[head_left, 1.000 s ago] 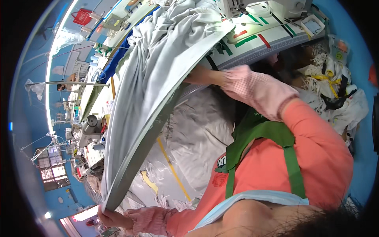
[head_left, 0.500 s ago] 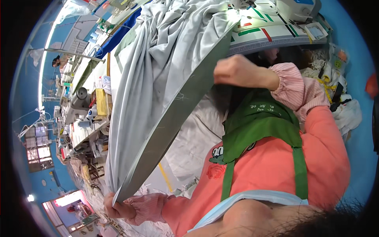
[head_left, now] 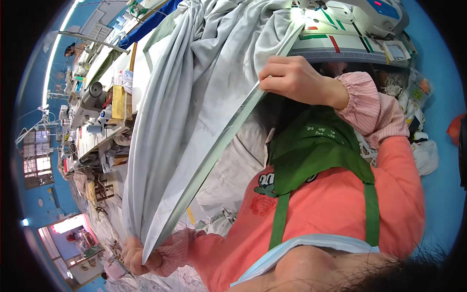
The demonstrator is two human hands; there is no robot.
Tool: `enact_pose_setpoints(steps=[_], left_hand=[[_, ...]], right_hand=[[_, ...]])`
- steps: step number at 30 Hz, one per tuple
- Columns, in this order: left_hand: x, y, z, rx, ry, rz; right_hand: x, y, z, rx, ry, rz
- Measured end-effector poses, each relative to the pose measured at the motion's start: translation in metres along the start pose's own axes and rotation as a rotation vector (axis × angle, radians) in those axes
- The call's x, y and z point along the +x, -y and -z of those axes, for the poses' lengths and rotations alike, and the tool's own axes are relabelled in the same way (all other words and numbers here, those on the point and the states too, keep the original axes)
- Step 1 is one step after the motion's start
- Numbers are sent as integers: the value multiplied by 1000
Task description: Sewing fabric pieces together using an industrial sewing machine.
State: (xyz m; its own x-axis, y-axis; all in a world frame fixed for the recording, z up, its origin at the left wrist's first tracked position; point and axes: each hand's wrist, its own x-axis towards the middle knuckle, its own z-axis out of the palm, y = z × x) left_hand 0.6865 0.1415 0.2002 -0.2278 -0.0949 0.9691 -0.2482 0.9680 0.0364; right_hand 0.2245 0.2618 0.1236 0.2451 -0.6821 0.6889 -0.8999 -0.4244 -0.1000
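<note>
A large light-grey cloth (head_left: 170,107) hangs in folds from the sewing table down the left of the view. My left hand (head_left: 137,255), low at the left, is closed on the far end of its edge. My right hand (head_left: 299,80), near the table's front, pinches the same edge between thumb and fingers. Between them the edge runs taut on a slant, folded over into a narrow strip with the pale greenish-grey underside showing. Its upper end reaches the lit needle area of a sewing machine (head_left: 374,14).
The white sewing table (head_left: 348,41) carries red, green and black tape marks, with a small tray (head_left: 396,50) at its right. Bags and scraps (head_left: 425,155) sit at the right by the blue wall. Further machines (head_left: 92,100) line a bench at the left.
My right hand has moved up to the cloth edge and now pinches it. The wide greenish underside has folded into a narrow strip. My left hand keeps its hold.
</note>
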Motion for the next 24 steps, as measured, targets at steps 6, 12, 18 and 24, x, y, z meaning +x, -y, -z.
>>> enact_pose_setpoints(steps=[6,12,18,24], left_hand=[[-5,0,-3,6,-81,-17],[-11,-1,1,19,-166,-55],[-11,3,9,-74,-235,-130],[25,-66,-84,257,-224,32]], right_hand=[[-1,0,1,17,12,9],[13,0,2,164,113,-2],[16,-12,-3,352,167,55],[-44,29,53,-36,-13,109]])
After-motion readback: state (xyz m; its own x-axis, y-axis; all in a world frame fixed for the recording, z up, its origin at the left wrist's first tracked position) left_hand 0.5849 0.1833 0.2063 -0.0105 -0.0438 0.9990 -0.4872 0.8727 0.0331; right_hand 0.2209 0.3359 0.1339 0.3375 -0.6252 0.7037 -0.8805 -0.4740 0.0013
